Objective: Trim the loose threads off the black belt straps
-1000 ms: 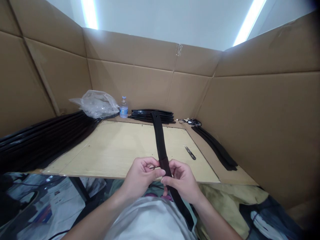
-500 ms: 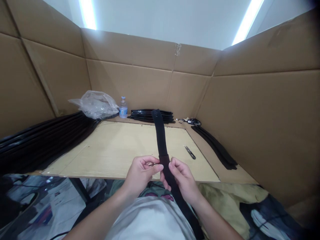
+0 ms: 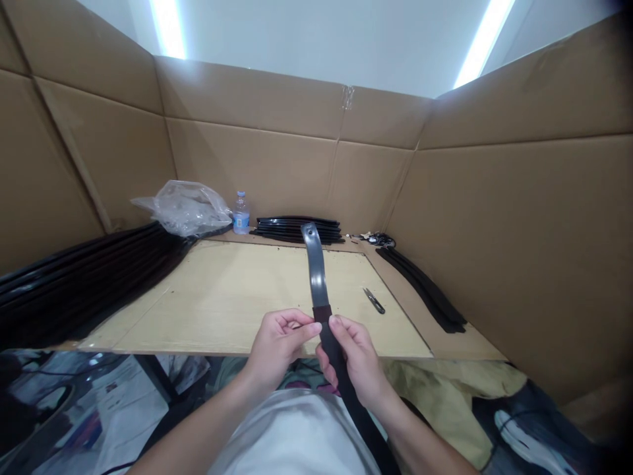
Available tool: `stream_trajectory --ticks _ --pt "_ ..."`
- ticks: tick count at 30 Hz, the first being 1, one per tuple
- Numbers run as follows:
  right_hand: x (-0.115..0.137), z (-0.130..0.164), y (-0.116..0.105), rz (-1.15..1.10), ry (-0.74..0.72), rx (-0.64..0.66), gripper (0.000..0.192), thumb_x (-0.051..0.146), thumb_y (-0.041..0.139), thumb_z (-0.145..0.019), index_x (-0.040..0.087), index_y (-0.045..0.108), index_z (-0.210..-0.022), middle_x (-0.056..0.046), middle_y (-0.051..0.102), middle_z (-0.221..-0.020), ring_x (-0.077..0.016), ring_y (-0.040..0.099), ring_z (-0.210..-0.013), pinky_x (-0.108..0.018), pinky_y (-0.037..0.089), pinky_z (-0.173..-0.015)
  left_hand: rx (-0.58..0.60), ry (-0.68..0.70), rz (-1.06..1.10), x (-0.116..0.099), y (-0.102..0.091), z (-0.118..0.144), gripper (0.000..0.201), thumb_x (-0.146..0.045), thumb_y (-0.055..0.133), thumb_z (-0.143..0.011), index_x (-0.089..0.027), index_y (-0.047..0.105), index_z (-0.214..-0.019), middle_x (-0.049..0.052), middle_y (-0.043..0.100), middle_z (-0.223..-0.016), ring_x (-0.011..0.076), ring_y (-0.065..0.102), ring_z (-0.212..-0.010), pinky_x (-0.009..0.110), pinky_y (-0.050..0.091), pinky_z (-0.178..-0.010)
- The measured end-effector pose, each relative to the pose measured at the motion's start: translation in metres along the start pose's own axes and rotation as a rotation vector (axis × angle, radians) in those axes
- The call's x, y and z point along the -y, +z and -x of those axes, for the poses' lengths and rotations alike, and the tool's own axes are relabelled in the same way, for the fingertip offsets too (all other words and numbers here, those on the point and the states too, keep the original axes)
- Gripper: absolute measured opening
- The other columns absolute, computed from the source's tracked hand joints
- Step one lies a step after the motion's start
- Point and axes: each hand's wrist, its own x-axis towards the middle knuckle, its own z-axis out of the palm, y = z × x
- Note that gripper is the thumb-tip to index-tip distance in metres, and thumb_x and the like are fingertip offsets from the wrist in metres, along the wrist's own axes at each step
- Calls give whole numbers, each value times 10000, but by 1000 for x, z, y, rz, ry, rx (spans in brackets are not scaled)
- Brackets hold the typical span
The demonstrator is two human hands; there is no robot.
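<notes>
Now both hands, left (image 3: 277, 343) and right (image 3: 353, 359), pinch black strap (image 3: 316, 277); strap's glossy face apparently turned up since earlier.

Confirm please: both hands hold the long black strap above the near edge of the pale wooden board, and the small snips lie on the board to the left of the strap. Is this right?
Not quite. In the head view the small metal snips lie on the pale wooden board to the right of the long black strap, not the left. The left hand and right hand do hold it.
</notes>
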Motion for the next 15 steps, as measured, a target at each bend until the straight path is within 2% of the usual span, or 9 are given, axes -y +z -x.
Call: stream_trajectory --ticks 8,11,15 --pt "-4 -3 3 22 -39 -47 370 492 464 -896 171 455 -711 -2 600 -521 -74 457 -332 -171 333 -315 21 -13 45 5 -6 -7 258 -297 757 -676 -129 561 -678 -117 258 -429 11 138 -381 171 100 -355" --pt "-5 -6 0 4 -56 -2 356 468 439 -916 165 469 -732 -26 631 -599 -73 487 -388 -181 361 -371 28 7 46 6 -11 -11 260 -297 739 -700 -142 532 -671 -120 232 -432 18 118 -390 175 88 -358" --pt "-3 -7 -4 -45 -78 80 293 403 495 -909 170 449 -737 -34 643 -700 -74 529 -498 -195 403 -476 12 59 43 7 -14 -15 288 -302 717 -726 -163 474 -660 -119 243 -436 23 139 -390 171 102 -363"
